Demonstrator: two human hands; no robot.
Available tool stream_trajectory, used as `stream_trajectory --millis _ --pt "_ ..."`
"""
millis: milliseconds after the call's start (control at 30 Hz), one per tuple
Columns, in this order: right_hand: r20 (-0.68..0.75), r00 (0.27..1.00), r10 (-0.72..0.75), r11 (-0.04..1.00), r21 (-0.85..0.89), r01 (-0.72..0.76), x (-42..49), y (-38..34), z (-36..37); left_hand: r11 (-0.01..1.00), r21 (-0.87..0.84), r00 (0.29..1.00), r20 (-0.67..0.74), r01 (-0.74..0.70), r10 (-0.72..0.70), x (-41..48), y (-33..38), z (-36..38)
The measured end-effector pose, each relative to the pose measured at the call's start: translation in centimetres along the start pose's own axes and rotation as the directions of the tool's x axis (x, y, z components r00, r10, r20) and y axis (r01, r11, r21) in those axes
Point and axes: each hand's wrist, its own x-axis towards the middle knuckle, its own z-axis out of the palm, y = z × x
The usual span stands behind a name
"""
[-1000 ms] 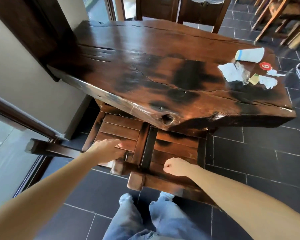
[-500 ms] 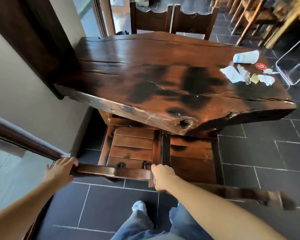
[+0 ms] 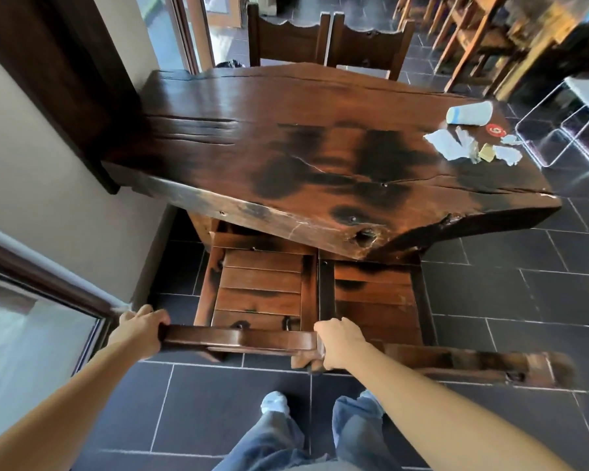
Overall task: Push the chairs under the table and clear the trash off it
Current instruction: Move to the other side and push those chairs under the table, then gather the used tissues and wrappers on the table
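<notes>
- Wall (image 3: pixel 31 158) crowds the counter's (image 3: pixel 252 130) left side
- Two chairs (image 3: pixel 262 287) fill the space under its near edge
- Open floor (image 3: pixel 507 300) to the right
- Trash (image 3: pixel 449 146) clusters at the far right corner

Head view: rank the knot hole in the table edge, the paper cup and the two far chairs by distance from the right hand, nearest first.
1. Knot hole: near edge of the table, just ahead of the right hand.
2. Paper cup: lying at the table's far right.
3. Two far chairs: beyond the table's far edge.
</notes>
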Motion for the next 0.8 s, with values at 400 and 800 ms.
stream_trajectory --millis 400,800 --pt "-0.035 0.996 -0.078 0.996 -0.041 0.076 -1.0 0.0 1.5 0.993 0.115 0.994 0.112 -0.024 0.011 -0.6 -0.4 -0.4" --pt "-0.433 0.896 0.101 0.945 0.322 0.049 -8.6 8.9 1.4 0.867 0.122 0.87 -0.042 -0.484 0.492 -3.9 21.8 -6.7"
